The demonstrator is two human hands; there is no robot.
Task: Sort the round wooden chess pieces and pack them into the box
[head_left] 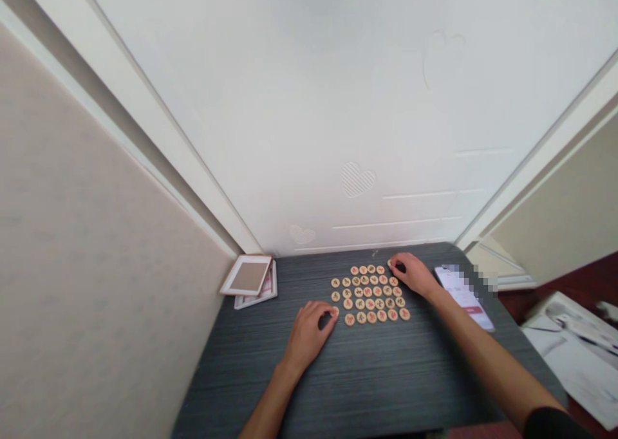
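Several round wooden pieces (371, 304) with red or dark characters lie in rows on the dark table (367, 374). At the lower left of the rows, my left hand (309, 329) pinches one round piece (334, 312) between thumb and index finger. My right hand (410, 271) is at the upper right corner of the rows, its thumb and index finger closed on another round piece (390, 264), which is partly covered by the fingertips.
Stacked frames (247, 275) rest at the table's back left corner. To the right of my right hand lies a phone (466, 297) with its screen lit. A white door panel (309, 136) rises behind the table. A white box (574, 355) stands at the far right.
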